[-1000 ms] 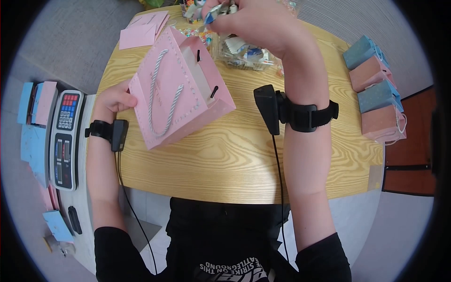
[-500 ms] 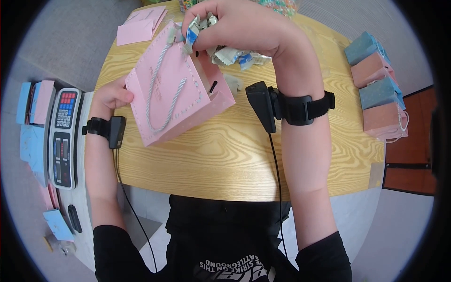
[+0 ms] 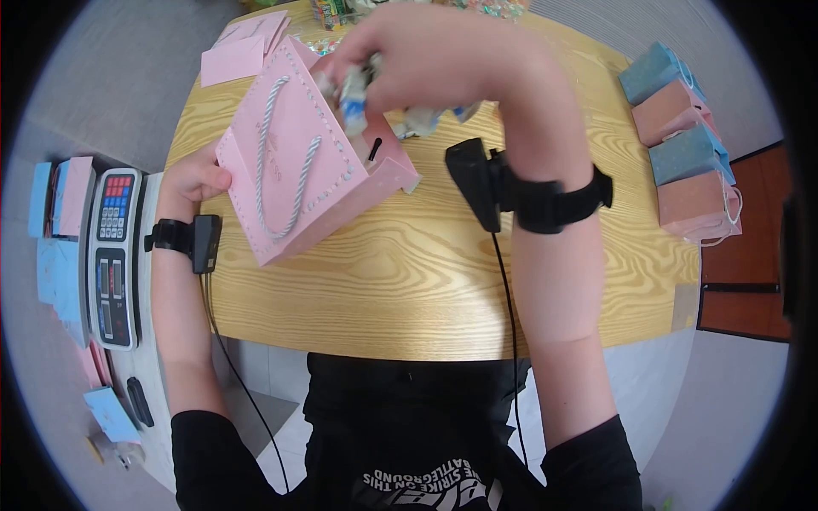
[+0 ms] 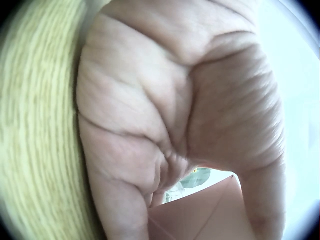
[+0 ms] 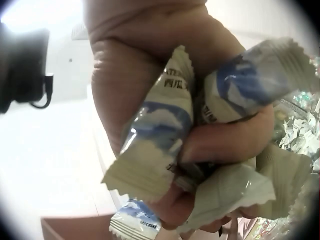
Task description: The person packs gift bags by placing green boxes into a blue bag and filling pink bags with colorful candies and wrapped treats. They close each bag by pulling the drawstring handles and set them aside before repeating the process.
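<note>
A pink paper bag (image 3: 294, 162) with silvery rope handles leans tilted on the wooden table, its opening toward the upper right. My left hand (image 3: 196, 175) grips the bag's lower left edge; in the left wrist view a pink panel (image 4: 207, 212) lies between thumb and fingers. Over the bag's opening, my right hand (image 3: 426, 60) holds several wrapped candies (image 3: 354, 98). In the right wrist view, blue-and-white wrappers (image 5: 160, 130) stick out between the curled fingers of the right hand (image 5: 220, 145), with a pink bag edge below.
Flat pink bags (image 3: 234, 60) lie at the table's far left. Blue and pink bags (image 3: 694, 204) stand in a row at the right. A scale (image 3: 113, 255) sits on the left side surface. Loose wrapped candies (image 5: 300, 135) show beyond the right hand.
My right hand has come from the candy container at the back to the bag's opening, carrying candies. The bag and my left hand have shifted slightly left.
</note>
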The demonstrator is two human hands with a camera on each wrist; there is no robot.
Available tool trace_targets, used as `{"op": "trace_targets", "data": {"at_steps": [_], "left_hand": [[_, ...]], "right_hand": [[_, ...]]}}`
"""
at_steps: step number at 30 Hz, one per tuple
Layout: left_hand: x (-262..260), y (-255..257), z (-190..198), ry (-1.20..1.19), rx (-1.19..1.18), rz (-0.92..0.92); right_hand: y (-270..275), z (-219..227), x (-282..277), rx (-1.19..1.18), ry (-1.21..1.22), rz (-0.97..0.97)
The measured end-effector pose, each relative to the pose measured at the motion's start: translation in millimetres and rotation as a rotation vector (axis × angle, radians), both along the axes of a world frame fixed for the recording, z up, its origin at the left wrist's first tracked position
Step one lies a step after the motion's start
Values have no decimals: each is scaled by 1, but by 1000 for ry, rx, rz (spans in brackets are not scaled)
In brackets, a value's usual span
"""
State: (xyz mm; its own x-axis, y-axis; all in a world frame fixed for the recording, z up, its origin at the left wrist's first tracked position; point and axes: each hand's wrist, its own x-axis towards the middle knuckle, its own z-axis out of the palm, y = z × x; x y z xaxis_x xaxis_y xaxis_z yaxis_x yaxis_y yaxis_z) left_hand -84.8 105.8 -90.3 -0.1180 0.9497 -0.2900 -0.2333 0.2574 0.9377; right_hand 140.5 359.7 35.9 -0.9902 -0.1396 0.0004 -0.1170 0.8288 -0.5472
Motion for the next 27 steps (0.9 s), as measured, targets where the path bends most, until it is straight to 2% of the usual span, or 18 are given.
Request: {"op": "trace_targets", "data": {"at_steps": [1,2,4,15,17,18,20,23,24,25,26,27], "left_hand": [[0,0,-1,11,24,14],[-1,0,-3,11,24,11],[-2,-2,-5,18,39,28],[-7,-5,-9,7,7,57],[-7,-4,-10,20,15,53],[-5,-3,-10,18,41,56],[-5,-2,-12,19,74,62],[-12,-3,-17,-35,155,6],[-15,-6,-17,31,73,38],[-16,-8,-17,96,-9,72],[-17,-8,-17,97,-9,71],[-18,-8,-17,58,-90,169]], "right_hand": [[-6,-6,-8,158,-76,-43],[-10,-20,-14,158,-76,-46],[-17,-45,-23,340,232,-73],[-23,-34,-14,379,348,-140],[-19,-26,-15,56,211,17],[-19,-20,-13,59,213,19],[-25,-3,-7,-90,-42,26],[-34,-13,-15,-53,-162,-48],[-35,-22,-21,-53,-161,-51],[-36,-35,-28,26,-1,54],[-37,-45,-34,106,158,160],[-40,-54,-39,106,158,159]]}}
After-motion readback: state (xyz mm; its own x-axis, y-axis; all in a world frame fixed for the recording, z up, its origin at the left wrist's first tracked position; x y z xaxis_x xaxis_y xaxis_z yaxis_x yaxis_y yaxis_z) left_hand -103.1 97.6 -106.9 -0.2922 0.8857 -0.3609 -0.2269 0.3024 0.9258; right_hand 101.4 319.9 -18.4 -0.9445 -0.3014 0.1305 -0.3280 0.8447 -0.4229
